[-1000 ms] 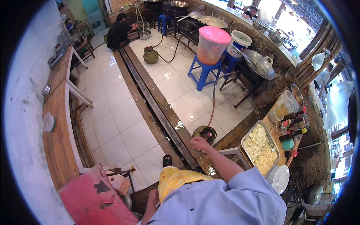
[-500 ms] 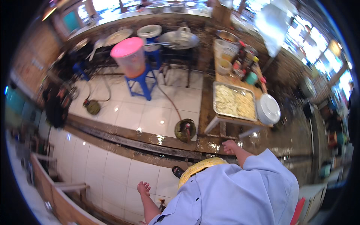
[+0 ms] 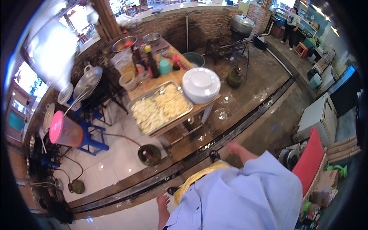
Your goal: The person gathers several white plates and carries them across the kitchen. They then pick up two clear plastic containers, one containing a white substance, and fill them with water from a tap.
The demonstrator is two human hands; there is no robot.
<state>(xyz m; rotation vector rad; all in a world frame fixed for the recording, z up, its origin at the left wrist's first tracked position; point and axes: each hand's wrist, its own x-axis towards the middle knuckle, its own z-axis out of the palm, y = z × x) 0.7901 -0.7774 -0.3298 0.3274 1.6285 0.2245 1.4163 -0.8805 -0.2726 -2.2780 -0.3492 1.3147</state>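
My left hand [image 3: 163,201] hangs empty beside my pale blue shirt and yellow apron, its fingers loosely apart. My right hand [image 3: 234,146] is out over the wet drain channel, blurred by motion. Ahead stands a wooden table [image 3: 207,102] with a steel tray [image 3: 161,107] of pale sliced food and shreds, a stack of white plates [image 3: 201,87], sauce bottles [image 3: 152,65], tubs and bowls. A green gas cylinder [image 3: 149,155] with a hose is on the tiles below the table's left end.
Pink-lidded bucket [image 3: 66,128] on a blue stool and wok [image 3: 87,82] at left; burner stand [image 3: 226,48] and second cylinder [image 3: 234,78] beyond the table. Red panel [image 3: 306,163] and white cabinet [image 3: 320,122] at right. A person [image 3: 290,27] stands far back right.
My view has swung rightward: the food table is now central, and the wet floor and standing person have come in. My right hand is more blurred; both hands swing at my sides.
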